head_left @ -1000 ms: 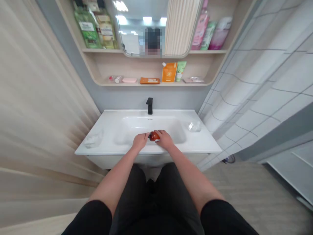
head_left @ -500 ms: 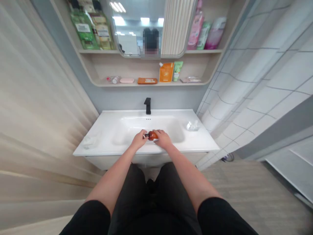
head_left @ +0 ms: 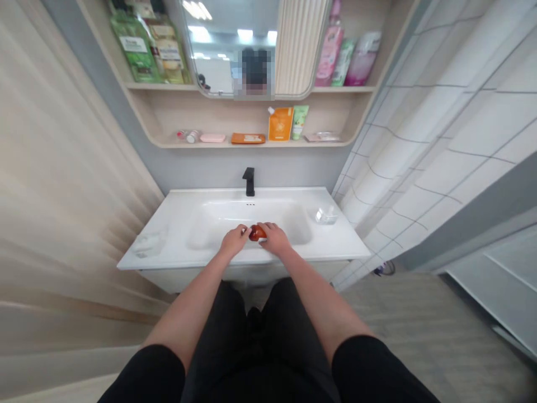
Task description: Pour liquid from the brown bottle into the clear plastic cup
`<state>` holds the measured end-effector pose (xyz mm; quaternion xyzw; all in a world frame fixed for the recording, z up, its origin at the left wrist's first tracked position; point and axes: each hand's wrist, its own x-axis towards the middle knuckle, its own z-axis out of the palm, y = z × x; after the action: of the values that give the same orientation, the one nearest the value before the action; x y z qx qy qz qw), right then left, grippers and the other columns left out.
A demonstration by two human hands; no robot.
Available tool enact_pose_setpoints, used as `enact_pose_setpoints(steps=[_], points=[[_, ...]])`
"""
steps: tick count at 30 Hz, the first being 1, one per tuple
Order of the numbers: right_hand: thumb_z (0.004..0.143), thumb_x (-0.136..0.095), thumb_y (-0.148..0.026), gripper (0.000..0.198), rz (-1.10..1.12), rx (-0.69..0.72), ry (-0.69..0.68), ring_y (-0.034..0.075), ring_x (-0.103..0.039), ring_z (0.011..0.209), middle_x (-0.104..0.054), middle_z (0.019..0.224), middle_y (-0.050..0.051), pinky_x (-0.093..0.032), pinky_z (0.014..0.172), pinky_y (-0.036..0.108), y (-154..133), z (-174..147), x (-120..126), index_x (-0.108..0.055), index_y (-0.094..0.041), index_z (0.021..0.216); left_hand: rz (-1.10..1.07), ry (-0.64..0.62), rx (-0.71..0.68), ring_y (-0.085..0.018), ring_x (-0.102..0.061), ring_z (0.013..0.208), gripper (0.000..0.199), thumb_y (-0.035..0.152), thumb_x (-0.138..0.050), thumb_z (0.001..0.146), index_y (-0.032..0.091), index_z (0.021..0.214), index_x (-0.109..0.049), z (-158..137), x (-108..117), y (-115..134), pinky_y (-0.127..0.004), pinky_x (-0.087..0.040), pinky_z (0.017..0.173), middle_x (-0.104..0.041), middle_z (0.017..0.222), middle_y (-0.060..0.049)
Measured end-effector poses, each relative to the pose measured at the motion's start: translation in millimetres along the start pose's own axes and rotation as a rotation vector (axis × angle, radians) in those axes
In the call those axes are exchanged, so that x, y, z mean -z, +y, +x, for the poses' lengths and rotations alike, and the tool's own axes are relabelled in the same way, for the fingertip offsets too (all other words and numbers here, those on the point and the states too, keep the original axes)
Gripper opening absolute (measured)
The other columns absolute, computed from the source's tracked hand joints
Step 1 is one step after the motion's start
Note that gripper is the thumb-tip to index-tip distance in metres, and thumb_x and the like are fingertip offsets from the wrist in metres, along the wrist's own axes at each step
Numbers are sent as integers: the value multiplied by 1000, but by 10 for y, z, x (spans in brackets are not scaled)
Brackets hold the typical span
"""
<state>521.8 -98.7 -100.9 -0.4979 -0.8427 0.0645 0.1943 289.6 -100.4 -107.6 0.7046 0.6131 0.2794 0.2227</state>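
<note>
An amber, see-through bottle lies on its side above the front of the white sink, its dark cap end pointing left. My right hand is wrapped round the bottle's base end, where a bit of white label shows below the fingers. At the other end, my left hand has its fingers closed at the cap, which they almost wholly cover.
A black faucet rises behind the sink basin. Clear containers stand on the counter, one left, one right. Above, a shelf carries an orange pouch, a green tube and a soap bar.
The view has shifted slightly, so everything sits a little further left. My left fingers now hide the black cap end that showed before. Both hands stay on the bottle.
</note>
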Motion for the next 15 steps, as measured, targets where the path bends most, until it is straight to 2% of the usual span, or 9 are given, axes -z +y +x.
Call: enact_pose_setpoints(steps=[2, 4, 5, 7, 9, 10, 12, 14, 15], points=[[87, -77, -26, 79, 2, -7, -8, 31, -59, 131, -67, 146, 11, -49, 116, 42, -1, 1, -2, -51, -27, 161, 13, 58, -24, -24, -73, 85, 41, 50, -61, 106, 25, 137, -68, -12, -2, 2, -33, -50, 82, -82, 106, -7], [87, -77, -26, 78, -2, -14, -7, 32, -59, 131, -67, 146, 11, -50, 115, 42, -10, -1, 0, -51, -27, 161, -3, 72, -39, -22, -73, 84, 42, 42, -66, 102, 26, 141, -66, -17, 3, 0, -32, -51, 83, -82, 110, -6], [86, -77, -25, 78, -8, -16, -5, 32, -59, 131, -67, 146, 11, -50, 115, 42, -18, -4, 5, -52, -28, 160, -14, 63, -39, -22, -73, 83, 37, 40, -66, 102, 26, 136, -69, -15, 8, 0, -32, -51, 83, -82, 108, -5], [86, -77, -24, 78, -20, -18, -4, 32, -59, 131, -67, 146, 11, -50, 115, 43, -42, -12, 24, -52, -28, 160, -20, 19, -16, -23, -73, 82, 27, 43, -59, 106, 25, 116, -76, -1, 22, 6, -33, -52, 83, -81, 96, -5], [87, -76, -23, 77, -29, -19, -5, 32, -59, 132, -67, 147, 11, -49, 116, 43, -70, -22, 52, -52, -27, 160, 1, -39, 35, -26, -72, 80, 47, 51, -43, 112, 23, 92, -76, 17, 35, 21, -35, -51, 82, -76, 80, -7], [87, -75, -23, 77, -33, -20, -7, 32, -59, 133, -67, 148, 11, -49, 116, 43, -82, -25, 66, -52, -27, 160, 12, -50, 63, -27, -72, 79, 56, 55, -37, 113, 23, 87, -75, 25, 38, 30, -36, -51, 81, -74, 74, -7], [88, -75, -23, 77, -39, -24, -16, 31, -59, 133, -66, 148, 12, -49, 116, 43, -101, -26, 86, -51, -27, 161, 6, -24, 80, -28, -73, 82, 53, 56, -38, 113, 23, 97, -76, 36, 34, 42, -36, -50, 80, -76, 80, -8], [88, -76, -25, 77, -47, -32, -33, 31, -59, 133, -66, 148, 11, -49, 116, 43, -110, -22, 93, -50, -28, 161, -26, 15, 46, -26, -73, 84, 33, 49, -56, 107, 24, 118, -74, 38, 21, 39, -35, -49, 81, -80, 96, -7], [88, -76, -25, 78, -51, -40, -41, 31, -59, 133, -66, 148, 11, -50, 115, 42, -111, -20, 92, -50, -28, 161, -41, 17, 15, -25, -73, 84, 29, 42, -63, 103, 26, 125, -71, 36, 13, 32, -34, -49, 81, -80, 101, -7]])
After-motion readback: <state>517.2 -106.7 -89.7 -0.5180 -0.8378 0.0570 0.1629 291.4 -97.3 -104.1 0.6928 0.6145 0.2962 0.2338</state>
